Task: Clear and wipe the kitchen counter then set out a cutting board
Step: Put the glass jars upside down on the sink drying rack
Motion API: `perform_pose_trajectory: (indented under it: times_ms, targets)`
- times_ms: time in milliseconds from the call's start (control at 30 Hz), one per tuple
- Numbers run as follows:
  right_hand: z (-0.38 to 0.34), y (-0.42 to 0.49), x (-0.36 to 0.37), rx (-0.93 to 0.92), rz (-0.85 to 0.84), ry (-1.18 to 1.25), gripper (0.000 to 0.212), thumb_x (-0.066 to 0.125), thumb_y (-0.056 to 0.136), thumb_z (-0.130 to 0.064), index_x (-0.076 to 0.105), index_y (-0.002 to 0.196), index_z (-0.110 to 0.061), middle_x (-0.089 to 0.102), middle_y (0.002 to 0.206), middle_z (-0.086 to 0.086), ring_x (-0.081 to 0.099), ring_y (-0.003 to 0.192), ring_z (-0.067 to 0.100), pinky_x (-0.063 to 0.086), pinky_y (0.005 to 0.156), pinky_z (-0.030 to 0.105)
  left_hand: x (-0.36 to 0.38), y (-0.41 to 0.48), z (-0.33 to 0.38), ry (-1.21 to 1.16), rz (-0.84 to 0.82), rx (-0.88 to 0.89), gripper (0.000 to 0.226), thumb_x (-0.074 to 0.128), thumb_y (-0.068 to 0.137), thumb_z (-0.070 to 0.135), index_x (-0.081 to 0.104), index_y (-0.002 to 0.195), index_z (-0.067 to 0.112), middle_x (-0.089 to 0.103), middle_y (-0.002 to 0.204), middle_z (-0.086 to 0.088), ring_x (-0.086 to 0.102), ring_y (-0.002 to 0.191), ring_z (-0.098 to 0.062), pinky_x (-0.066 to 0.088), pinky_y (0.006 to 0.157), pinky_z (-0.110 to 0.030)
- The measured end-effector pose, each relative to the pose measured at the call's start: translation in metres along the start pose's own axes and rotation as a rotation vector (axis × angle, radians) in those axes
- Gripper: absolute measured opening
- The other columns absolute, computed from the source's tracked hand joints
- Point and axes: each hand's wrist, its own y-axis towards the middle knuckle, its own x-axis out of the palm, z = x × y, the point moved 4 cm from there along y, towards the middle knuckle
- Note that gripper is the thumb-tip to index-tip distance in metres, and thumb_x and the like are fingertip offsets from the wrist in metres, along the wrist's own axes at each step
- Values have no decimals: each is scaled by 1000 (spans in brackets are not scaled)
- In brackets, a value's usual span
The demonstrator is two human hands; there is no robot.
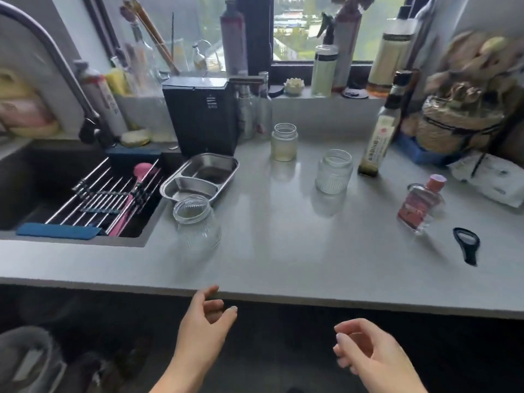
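at nine o'clock the sink [25, 177] sits sunk into the grey table [283, 251], with a roll-up rack [96, 199] laid across it and a pink utensil [136, 191] lying on the rack's bars. the faucet [56, 66] arches over it from ten o'clock. just right of the sink, at about ten o'clock of the table's middle, a divided steel tray [202, 177] rests partly over the sink edge, and a ribbed glass jar [197, 222] stands touching the tray's near corner. behind the tray stands a black box-shaped appliance [202, 114].

at six o'clock the left hand [205, 321] hangs just below the table's front edge, its grip loose and empty, fingers half curled. toward twelve o'clock a small jar [284, 141] with pale liquid in its bottom stands upright near the back wall. to its right, at one o'clock, a second ribbed jar [334, 171] stands empty, apart from the first. the right hand [365, 350], at five o'clock, is also below the edge, grip relaxed and holding nothing.

at two o'clock a tall dark bottle [380, 131] with a pale label stands upright. at three o'clock a small flat bottle [421, 202] with a pink cap and red label leans tilted, and near it, toward four o'clock, a black bottle opener [467, 248] lies flat. no cutting board or cloth can be made out.
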Motion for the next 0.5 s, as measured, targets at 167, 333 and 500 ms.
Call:
perform_pose_trajectory:
  times_ms: [167,333,500]
  targets:
    - [-28,80,4,-63,-18,24,12,67,77,-12,65,73,-23,73,62,3,69,63,18,51,67,24,-17,53,16,92,257,-39,71,75,70,10,39,131,13,51,125,-10,48,114,-29,39,96,-40]
    - [-44,155,-40,-63,277,59,13,72,75,-11,66,84,-17,67,71,-3,64,68,18,42,62,19,-23,105,35,165,489,-60,93,85,55,6,35,134,8,41,137,-21,39,125,-39,29,108,-47]
    - [-58,221,-64,-104,424,-14,48,74,73,-15,54,117,-9,61,108,14,58,99,29,44,80,34,-11,141,39,18,451,21,97,87,31,31,46,117,12,57,114,-10,55,107,-30,41,100,-43]
